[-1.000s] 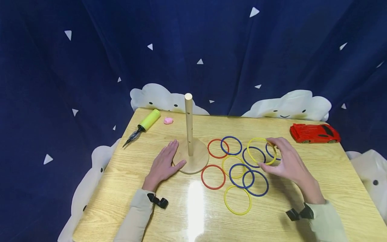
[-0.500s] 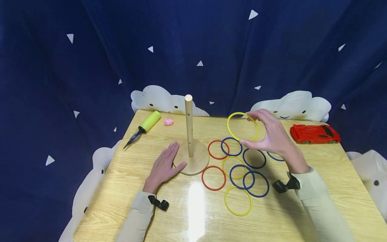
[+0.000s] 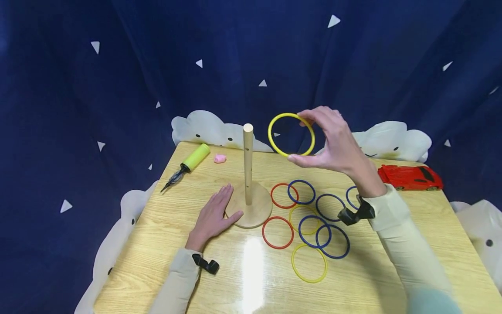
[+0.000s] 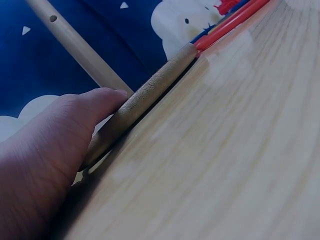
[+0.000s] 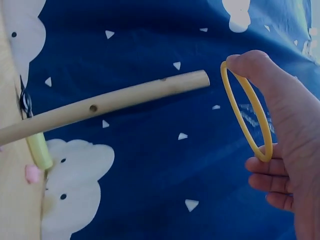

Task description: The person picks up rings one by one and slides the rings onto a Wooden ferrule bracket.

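My right hand (image 3: 333, 141) pinches a yellow ring (image 3: 270, 135) between thumb and fingers, held up in the air to the right of a wooden post (image 3: 248, 165). In the right wrist view the ring (image 5: 240, 117) is just off the post's top end (image 5: 197, 81). The post stands upright on a round wooden base (image 3: 260, 205). My left hand (image 3: 213, 216) lies with straight fingers at the left edge of that base, its thumb on the rim. In the left wrist view the thumb (image 4: 102, 102) reaches over the base's edge (image 4: 150, 92).
Right of the base lie red rings (image 3: 278, 248), several blue rings (image 3: 349, 244) and yellow rings (image 3: 310, 282), some overlapping. A red toy car (image 3: 412, 177) sits at the right. A yellow-green hand pump (image 3: 196, 158) and a small pink object (image 3: 220, 158) lie at the back left.
My right hand has lifted the yellow ring up from above the other rings and carried it left toward the top of the post. The left hand has stayed at the base.
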A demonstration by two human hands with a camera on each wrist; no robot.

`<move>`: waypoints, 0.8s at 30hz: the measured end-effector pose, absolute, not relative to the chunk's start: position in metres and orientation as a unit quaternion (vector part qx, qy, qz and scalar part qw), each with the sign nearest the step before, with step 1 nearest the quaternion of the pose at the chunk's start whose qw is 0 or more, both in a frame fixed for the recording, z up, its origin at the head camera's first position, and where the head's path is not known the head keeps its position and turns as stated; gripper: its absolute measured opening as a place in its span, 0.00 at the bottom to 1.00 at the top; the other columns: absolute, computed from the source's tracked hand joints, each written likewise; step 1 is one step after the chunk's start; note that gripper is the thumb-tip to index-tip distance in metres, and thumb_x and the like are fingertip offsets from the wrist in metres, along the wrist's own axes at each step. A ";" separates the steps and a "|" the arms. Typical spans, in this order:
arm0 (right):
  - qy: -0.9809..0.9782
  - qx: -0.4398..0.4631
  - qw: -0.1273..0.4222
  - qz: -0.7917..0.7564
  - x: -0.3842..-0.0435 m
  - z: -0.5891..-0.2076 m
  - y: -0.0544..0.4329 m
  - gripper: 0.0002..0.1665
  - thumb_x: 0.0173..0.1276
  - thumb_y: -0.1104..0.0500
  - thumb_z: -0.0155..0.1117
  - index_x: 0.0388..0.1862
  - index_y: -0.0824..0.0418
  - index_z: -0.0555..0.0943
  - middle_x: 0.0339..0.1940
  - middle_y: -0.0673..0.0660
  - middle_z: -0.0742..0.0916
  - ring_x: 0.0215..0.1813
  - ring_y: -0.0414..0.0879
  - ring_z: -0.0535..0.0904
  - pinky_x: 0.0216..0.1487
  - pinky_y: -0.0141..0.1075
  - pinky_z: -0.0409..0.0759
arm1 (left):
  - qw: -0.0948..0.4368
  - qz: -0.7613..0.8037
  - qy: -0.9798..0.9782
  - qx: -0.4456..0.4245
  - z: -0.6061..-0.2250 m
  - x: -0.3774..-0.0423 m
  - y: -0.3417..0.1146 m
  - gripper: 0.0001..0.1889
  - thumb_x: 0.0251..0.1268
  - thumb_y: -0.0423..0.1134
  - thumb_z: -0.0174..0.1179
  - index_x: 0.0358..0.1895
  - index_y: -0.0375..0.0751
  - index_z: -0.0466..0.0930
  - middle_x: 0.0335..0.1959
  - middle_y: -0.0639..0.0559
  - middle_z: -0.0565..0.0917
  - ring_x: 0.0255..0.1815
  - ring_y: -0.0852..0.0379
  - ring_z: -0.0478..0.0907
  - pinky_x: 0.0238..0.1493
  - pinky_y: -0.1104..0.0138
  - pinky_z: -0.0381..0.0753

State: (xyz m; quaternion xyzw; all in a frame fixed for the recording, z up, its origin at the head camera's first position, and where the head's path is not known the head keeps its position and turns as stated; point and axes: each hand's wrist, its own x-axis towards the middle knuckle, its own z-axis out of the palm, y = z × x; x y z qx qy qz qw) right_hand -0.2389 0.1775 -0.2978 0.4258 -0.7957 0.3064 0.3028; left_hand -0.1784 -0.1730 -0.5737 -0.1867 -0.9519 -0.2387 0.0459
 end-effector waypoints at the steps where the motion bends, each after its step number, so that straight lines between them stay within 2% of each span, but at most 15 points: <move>1: -0.794 0.429 0.303 0.307 -0.240 -0.294 0.173 0.55 0.48 0.25 0.76 0.58 0.68 0.82 0.43 0.60 0.86 0.51 0.54 0.79 0.54 0.47 0.68 | 0.047 -0.239 -0.952 -0.187 -0.574 -0.178 -0.173 0.50 0.72 0.72 0.52 0.86 0.44 0.51 0.86 0.51 0.53 0.86 0.54 0.47 0.85 0.54 0.50; 6: -0.783 0.447 0.307 0.305 -0.244 -0.280 0.152 0.54 0.46 0.28 0.79 0.58 0.68 0.82 0.43 0.58 0.86 0.51 0.53 0.79 0.57 0.49 0.69 | 0.048 -0.240 -0.951 -0.188 -0.573 -0.177 -0.172 0.51 0.71 0.72 0.52 0.85 0.43 0.51 0.86 0.50 0.54 0.86 0.52 0.49 0.84 0.52 0.51; 12: -0.781 0.458 0.300 0.301 -0.247 -0.280 0.131 0.51 0.43 0.33 0.82 0.57 0.66 0.83 0.42 0.56 0.86 0.49 0.52 0.78 0.53 0.48 0.70 | 0.055 -0.245 -0.950 -0.187 -0.572 -0.177 -0.172 0.50 0.71 0.72 0.53 0.85 0.43 0.52 0.86 0.50 0.55 0.86 0.52 0.49 0.85 0.53 0.51; 16: -0.782 0.462 0.287 0.305 -0.246 -0.291 0.125 0.52 0.42 0.32 0.83 0.57 0.66 0.83 0.43 0.56 0.86 0.49 0.52 0.78 0.52 0.47 0.71 | 0.051 -0.243 -0.951 -0.186 -0.573 -0.175 -0.172 0.50 0.72 0.72 0.52 0.85 0.43 0.51 0.86 0.51 0.54 0.86 0.53 0.49 0.85 0.54 0.50; 24: -0.796 0.462 0.249 0.303 -0.243 -0.330 0.119 0.55 0.45 0.26 0.79 0.58 0.67 0.82 0.46 0.56 0.87 0.51 0.51 0.79 0.54 0.48 0.73 | 0.051 -0.233 -0.953 -0.184 -0.575 -0.175 -0.173 0.51 0.71 0.74 0.50 0.86 0.44 0.51 0.86 0.51 0.54 0.86 0.54 0.48 0.85 0.54 0.51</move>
